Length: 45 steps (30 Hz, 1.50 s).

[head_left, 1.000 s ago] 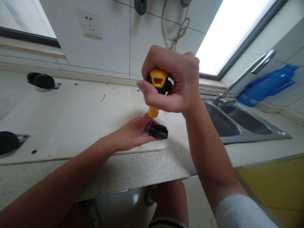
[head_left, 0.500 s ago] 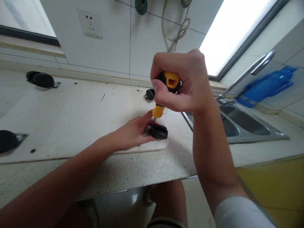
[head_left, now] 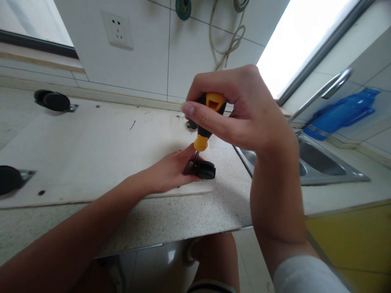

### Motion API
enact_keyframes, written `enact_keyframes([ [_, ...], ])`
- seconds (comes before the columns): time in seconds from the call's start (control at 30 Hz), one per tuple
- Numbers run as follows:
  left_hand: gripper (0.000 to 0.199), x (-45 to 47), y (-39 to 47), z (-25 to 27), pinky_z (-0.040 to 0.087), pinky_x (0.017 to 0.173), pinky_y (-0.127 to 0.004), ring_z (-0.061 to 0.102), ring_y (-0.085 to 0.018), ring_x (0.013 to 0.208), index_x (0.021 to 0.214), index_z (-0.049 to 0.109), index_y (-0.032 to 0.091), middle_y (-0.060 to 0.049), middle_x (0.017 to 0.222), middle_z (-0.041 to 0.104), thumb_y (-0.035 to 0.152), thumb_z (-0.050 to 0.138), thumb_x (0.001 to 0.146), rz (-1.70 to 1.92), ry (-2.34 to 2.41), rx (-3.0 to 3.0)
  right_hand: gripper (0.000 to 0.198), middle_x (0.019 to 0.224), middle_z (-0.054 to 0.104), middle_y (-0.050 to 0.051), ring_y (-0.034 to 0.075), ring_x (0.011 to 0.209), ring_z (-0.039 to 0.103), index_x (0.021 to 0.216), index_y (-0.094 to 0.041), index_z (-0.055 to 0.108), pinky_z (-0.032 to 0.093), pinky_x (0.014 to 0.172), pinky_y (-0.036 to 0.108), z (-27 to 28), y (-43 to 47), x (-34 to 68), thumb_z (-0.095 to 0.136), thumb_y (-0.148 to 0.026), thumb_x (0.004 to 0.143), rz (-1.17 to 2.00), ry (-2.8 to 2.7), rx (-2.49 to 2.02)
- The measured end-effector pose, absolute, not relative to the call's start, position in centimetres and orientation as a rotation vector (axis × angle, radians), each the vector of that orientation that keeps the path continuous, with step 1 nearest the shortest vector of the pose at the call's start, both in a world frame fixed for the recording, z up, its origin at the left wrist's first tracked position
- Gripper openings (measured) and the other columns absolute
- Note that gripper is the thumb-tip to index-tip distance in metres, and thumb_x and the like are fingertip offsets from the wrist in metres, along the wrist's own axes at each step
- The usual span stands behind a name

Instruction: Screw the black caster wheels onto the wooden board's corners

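My right hand (head_left: 241, 112) grips the yellow-and-black handle of a screwdriver (head_left: 200, 143), its thumb lying along the side. The shaft points down at the mounting plate of a black caster wheel (head_left: 206, 170); its tip and any screw are too small to make out. Resting on the white board (head_left: 100, 150), my left hand (head_left: 168, 171) has its thumb and fingers around the plate end of that caster, closed on it. The caster sits at the board's right end, near the front corner.
Two more casters, one at the back left (head_left: 55, 101) and one at the front left (head_left: 10, 180), stand on the board. Another caster (head_left: 192, 124) is partly behind my right hand. A steel sink (head_left: 330, 160) and a blue jug (head_left: 340, 112) are at right.
My right hand has turned around the screwdriver, with the wrist swung right and the thumb straighter. The handle has shifted slightly left. My left hand and the caster have stayed in place.
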State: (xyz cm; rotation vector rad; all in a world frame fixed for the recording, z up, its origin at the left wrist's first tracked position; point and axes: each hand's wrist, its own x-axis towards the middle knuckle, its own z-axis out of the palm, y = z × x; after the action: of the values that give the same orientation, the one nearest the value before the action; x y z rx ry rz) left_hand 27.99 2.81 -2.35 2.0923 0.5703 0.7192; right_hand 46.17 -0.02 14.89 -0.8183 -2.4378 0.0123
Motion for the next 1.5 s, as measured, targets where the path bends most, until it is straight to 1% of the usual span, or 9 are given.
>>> enact_keyframes([
  [0.17, 0.046, 27.9, 2.9, -2.4, 0.062, 0.102, -0.048, 0.078, -0.031, 0.114, 0.13, 0.063, 0.025, -0.01, 0.123, 0.082, 0.032, 0.084, 0.09, 0.731, 0.583, 2.094, 0.023, 0.078, 0.074, 0.003, 0.02, 0.067, 0.059, 0.08, -0.024, 0.071, 0.044, 0.057, 0.039, 14.9, -0.1, 46.2, 0.073, -0.036, 0.099, -0.009, -2.392, -0.933],
  [0.33, 0.044, 27.9, 2.8, -2.3, 0.061, 0.102, -0.049, 0.078, -0.032, 0.112, 0.129, 0.065, 0.024, -0.01, 0.123, 0.081, 0.034, 0.085, 0.09, 0.703, 0.588, 2.072, 0.012, 0.095, 0.076, 0.001, 0.022, 0.081, 0.065, 0.096, -0.026, 0.071, 0.052, 0.065, 0.037, 15.2, -0.3, 46.8, 0.079, -0.024, 0.088, 0.148, -2.474, -0.88],
  [0.53, 0.042, 28.0, 2.8, -2.1, 0.06, 0.102, -0.048, 0.076, -0.032, 0.116, 0.127, 0.065, 0.024, -0.01, 0.126, 0.08, 0.032, 0.084, 0.091, 0.709, 0.607, 2.119, 0.022, 0.081, 0.066, 0.0, 0.02, 0.071, 0.055, 0.091, -0.027, 0.069, 0.045, 0.061, 0.037, 15.1, -0.2, 46.8, 0.075, -0.045, 0.102, -0.017, -2.454, -0.92],
  [0.77, 0.045, 28.0, 2.9, -2.1, 0.06, 0.099, -0.048, 0.077, -0.032, 0.109, 0.131, 0.066, 0.024, -0.011, 0.124, 0.08, 0.035, 0.084, 0.091, 0.709, 0.605, 2.146, 0.019, 0.094, 0.074, 0.002, 0.02, 0.08, 0.065, 0.109, -0.025, 0.078, 0.052, 0.065, 0.034, 15.5, -0.2, 47.3, 0.081, -0.039, 0.097, 0.185, -2.497, -0.82],
  [0.93, 0.06, 28.0, 2.8, -2.3, 0.06, 0.102, -0.049, 0.077, -0.032, 0.114, 0.145, 0.057, 0.024, -0.011, 0.127, 0.08, 0.031, 0.084, 0.091, 0.733, 0.595, 2.122, 0.026, 0.083, 0.072, 0.005, 0.025, 0.08, 0.065, 0.09, -0.027, 0.078, 0.051, 0.063, 0.039, 15.9, -0.7, 47.0, 0.077, -0.05, 0.101, -0.105, -2.422, -1.08],
  [1.1, 0.061, 28.1, 2.8, -2.2, 0.061, 0.103, -0.051, 0.078, -0.033, 0.116, 0.147, 0.056, 0.026, -0.011, 0.127, 0.08, 0.03, 0.083, 0.092, 0.743, 0.565, 2.092, 0.025, 0.098, 0.079, 0.003, 0.025, 0.087, 0.07, 0.118, -0.031, 0.08, 0.053, 0.069, 0.038, 16.2, -0.6, 47.5, 0.079, -0.046, 0.099, 0.112, -2.517, -0.983],
  [1.27, 0.07, 28.2, 2.8, -2.0, 0.06, 0.101, -0.05, 0.078, -0.033, 0.112, 0.154, 0.051, 0.027, -0.01, 0.124, 0.08, 0.032, 0.084, 0.093, 0.742, 0.547, 2.103, 0.026, 0.079, 0.072, 0.002, 0.023, 0.077, 0.064, 0.091, -0.028, 0.078, 0.05, 0.07, 0.041, 16.2, -0.6, 47.6, 0.075, -0.051, 0.101, -0.104, -2.441, -1.13],
  [1.4, 0.077, 28.2, 2.8, -2.0, 0.06, 0.102, -0.05, 0.077, -0.032, 0.115, 0.161, 0.045, 0.027, -0.011, 0.129, 0.079, 0.031, 0.082, 0.094, 0.73, 0.555, 2.093, 0.029, 0.115, 0.079, 0.005, 0.028, 0.101, 0.072, 0.116, -0.03, 0.072, 0.057, 0.08, 0.043, 16.5, -1.1, 48.1, 0.084, -0.034, 0.091, 0.236, -2.513, -1.005],
  [1.5, 0.076, 28.1, 2.8, -2.1, 0.06, 0.103, -0.048, 0.077, -0.032, 0.116, 0.161, 0.044, 0.028, -0.011, 0.132, 0.079, 0.031, 0.082, 0.094, 0.728, 0.553, 2.102, 0.039, 0.108, 0.078, 0.004, 0.028, 0.096, 0.073, 0.125, -0.032, 0.067, 0.055, 0.074, 0.041, 16.6, -1.6, 48.1, 0.085, -0.036, 0.091, 0.352, -2.497, -1.071],
])
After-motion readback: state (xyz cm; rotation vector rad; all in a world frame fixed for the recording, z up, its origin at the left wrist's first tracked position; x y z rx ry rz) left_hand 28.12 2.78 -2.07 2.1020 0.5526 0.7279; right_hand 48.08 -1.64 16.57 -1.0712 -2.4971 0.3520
